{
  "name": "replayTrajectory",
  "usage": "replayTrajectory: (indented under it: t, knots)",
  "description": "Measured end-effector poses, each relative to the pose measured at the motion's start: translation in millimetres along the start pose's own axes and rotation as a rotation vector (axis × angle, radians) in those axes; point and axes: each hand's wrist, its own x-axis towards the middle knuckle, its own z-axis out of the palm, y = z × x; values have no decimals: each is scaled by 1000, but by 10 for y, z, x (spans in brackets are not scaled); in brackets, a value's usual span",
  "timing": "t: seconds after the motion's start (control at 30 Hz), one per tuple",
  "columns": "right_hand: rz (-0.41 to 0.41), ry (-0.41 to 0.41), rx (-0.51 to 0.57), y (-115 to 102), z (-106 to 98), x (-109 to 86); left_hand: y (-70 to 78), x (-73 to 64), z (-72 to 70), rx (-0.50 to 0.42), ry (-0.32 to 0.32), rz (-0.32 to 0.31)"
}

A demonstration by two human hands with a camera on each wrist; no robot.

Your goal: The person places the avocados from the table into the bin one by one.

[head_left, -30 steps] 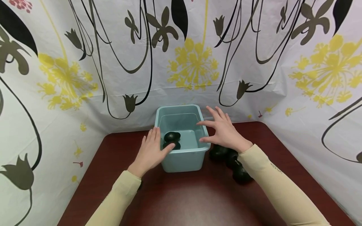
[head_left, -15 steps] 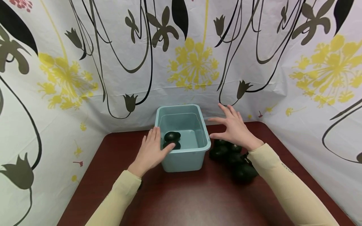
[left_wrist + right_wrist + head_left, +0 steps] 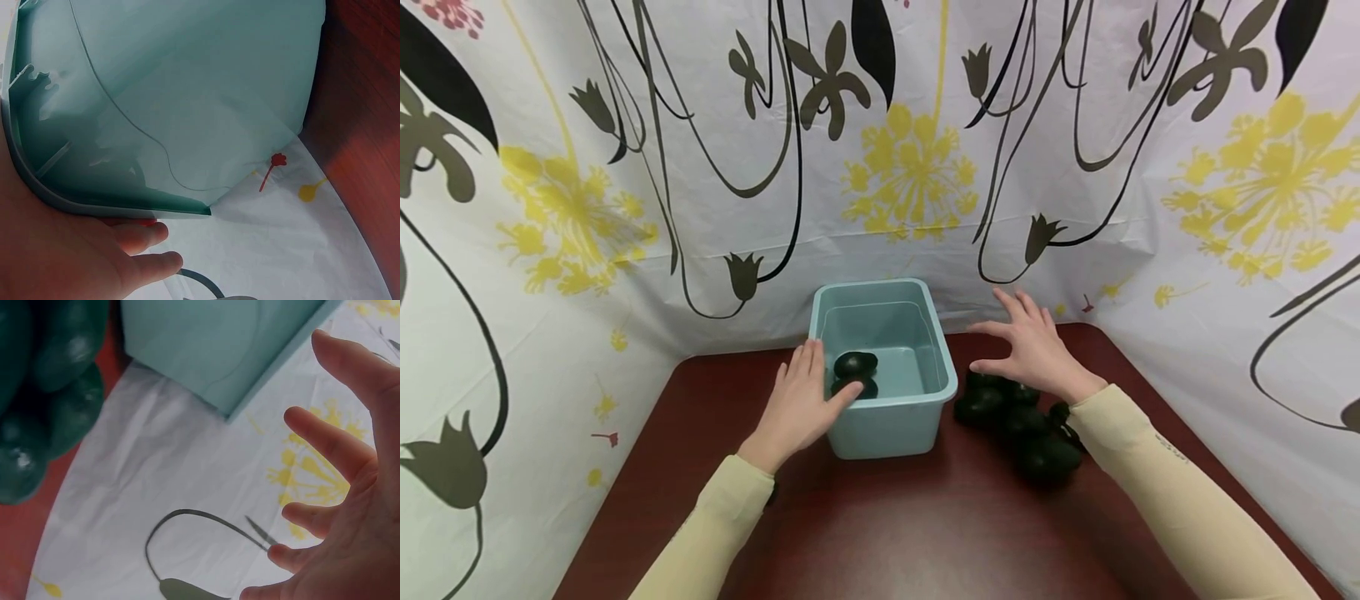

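Observation:
A light blue plastic bin (image 3: 887,429) stands at the back middle of the table. Inside it, on the left, lie two dark green avocados (image 3: 855,364), the nearer one partly behind my left thumb. My left hand (image 3: 796,408) rests at the bin's left rim (image 3: 59,203) with its fingers straight. To the right of the bin, several avocados (image 3: 1047,457) are heaped on the table, partly covered by my right hand and sleeve. Over the heap's far end hovers my right hand (image 3: 1033,352), fingers spread and holding nothing; in the right wrist view the avocados (image 3: 72,350) are apart from it.
The table (image 3: 880,525) is dark reddish brown and glossy. A white cloth (image 3: 700,200) with printed flowers hangs behind it and along both sides, close to the bin's far end.
From over the bin's right rim, my right hand has moved right to above the heap, still spread. The left hand has stayed at the left rim.

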Motion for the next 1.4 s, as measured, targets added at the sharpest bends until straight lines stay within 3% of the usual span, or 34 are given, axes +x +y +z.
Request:
replayTrajectory:
  t: [0.27,0.77,1.4]
  knots:
    - [-12,-76,-32,178,236,-49,-5,1,4,-4,3,-3]
    - [-23,-157,-72,290,632,-142,1,0,2,-6,-11,-11]
    - [-27,-214,-141,335,726,-219,2,4,3,-11,1,-8]
